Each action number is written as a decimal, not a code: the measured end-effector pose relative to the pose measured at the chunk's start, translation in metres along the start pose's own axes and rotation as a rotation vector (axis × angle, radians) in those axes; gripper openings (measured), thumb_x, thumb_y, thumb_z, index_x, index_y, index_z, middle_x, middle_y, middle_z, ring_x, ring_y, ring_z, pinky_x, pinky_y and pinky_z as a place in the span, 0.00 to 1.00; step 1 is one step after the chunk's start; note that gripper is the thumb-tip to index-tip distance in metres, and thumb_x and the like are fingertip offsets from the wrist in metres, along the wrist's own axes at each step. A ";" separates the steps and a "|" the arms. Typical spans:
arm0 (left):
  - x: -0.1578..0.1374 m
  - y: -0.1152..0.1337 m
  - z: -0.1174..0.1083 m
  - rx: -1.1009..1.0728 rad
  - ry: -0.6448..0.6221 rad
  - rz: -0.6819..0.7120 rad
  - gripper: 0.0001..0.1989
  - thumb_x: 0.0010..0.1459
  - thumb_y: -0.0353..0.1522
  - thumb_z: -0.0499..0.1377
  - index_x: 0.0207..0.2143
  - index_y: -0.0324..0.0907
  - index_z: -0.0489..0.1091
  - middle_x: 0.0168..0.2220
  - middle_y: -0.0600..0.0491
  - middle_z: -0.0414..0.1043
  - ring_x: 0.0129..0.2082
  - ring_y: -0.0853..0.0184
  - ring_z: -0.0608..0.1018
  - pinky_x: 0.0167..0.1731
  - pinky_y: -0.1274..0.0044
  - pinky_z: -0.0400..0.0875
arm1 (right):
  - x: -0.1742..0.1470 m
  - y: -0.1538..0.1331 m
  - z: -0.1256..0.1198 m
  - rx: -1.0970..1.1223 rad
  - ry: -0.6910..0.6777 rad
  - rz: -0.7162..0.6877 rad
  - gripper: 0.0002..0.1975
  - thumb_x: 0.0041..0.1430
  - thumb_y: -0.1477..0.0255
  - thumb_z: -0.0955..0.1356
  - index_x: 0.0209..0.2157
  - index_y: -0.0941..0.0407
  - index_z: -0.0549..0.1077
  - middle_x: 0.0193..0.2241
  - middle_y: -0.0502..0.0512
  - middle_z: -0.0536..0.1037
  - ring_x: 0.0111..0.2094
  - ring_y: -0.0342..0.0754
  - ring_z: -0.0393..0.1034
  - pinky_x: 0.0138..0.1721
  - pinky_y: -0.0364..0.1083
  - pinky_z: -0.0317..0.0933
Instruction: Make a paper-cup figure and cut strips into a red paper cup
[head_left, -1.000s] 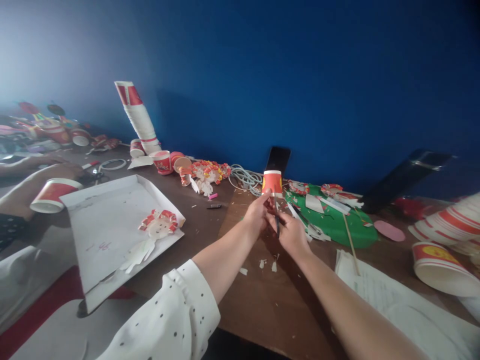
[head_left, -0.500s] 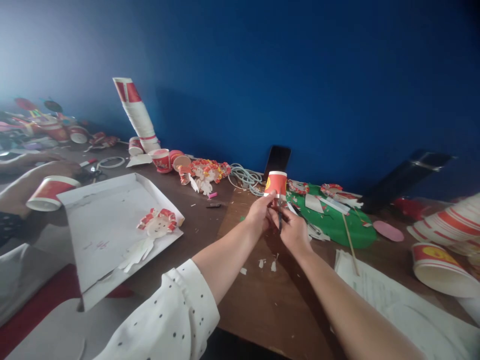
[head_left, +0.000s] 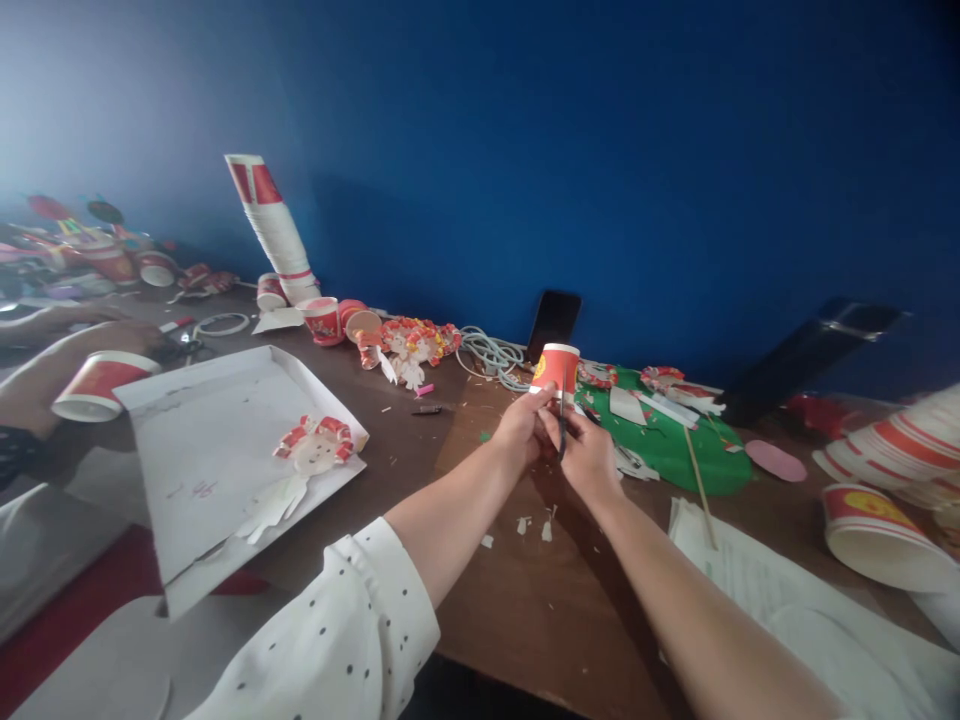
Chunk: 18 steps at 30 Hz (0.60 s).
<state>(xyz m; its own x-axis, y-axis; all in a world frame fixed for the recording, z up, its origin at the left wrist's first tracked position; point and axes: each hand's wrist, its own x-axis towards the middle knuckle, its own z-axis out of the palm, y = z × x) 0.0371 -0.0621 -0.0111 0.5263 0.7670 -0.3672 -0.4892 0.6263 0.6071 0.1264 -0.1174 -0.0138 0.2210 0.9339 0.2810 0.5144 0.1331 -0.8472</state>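
My left hand (head_left: 523, 425) is closed on a red paper cup (head_left: 557, 366) with a yellow mark, its thumb on the near side. The cup is raised over the brown table, white rim upward. In my right hand (head_left: 589, 455) is a pair of scissors (head_left: 562, 430), dark-handled, its blades pointing up against the cup's near wall. The fingers of both hands come close together below the cup and partly hide the scissors' handles. Small paper scraps (head_left: 547, 530) lie on the table beneath my hands.
A dark phone (head_left: 555, 318) leans on the blue wall behind the cup. Green paper (head_left: 705, 465) with scraps and a stick lies right. Left is a white box lid (head_left: 217, 440) holding a cut-cup figure (head_left: 315, 446). A tall cup stack (head_left: 277, 235) leans behind. Another person's arm (head_left: 45, 360) is far left.
The cup and the scissors have shifted slightly to the right, and the blades sit a little higher against the cup wall. Both hands keep their hold.
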 end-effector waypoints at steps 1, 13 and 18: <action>0.000 0.000 0.001 -0.021 0.007 -0.003 0.21 0.57 0.42 0.54 0.16 0.42 0.58 0.08 0.54 0.59 0.08 0.69 0.63 0.11 0.78 0.51 | 0.000 0.001 0.000 0.016 -0.001 -0.001 0.24 0.53 0.54 0.68 0.42 0.59 0.78 0.30 0.57 0.81 0.30 0.51 0.73 0.30 0.45 0.63; 0.006 -0.007 0.000 -0.107 0.008 0.083 0.18 0.55 0.40 0.58 0.18 0.41 0.60 0.10 0.56 0.61 0.08 0.70 0.65 0.11 0.78 0.54 | -0.001 -0.004 -0.003 -0.067 0.002 -0.039 0.25 0.55 0.52 0.66 0.39 0.58 0.79 0.24 0.55 0.79 0.25 0.49 0.71 0.26 0.43 0.59; 0.004 -0.005 0.002 -0.126 -0.013 0.041 0.19 0.55 0.42 0.58 0.18 0.40 0.61 0.10 0.55 0.62 0.09 0.69 0.65 0.11 0.78 0.54 | -0.003 -0.008 -0.003 -0.056 0.013 -0.044 0.25 0.55 0.52 0.65 0.39 0.59 0.79 0.27 0.57 0.81 0.28 0.51 0.72 0.28 0.43 0.61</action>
<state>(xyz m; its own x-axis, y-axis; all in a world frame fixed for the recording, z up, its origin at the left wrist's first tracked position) 0.0433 -0.0628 -0.0143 0.5127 0.7907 -0.3345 -0.5931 0.6079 0.5280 0.1246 -0.1223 -0.0067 0.2076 0.9234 0.3230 0.5692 0.1545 -0.8076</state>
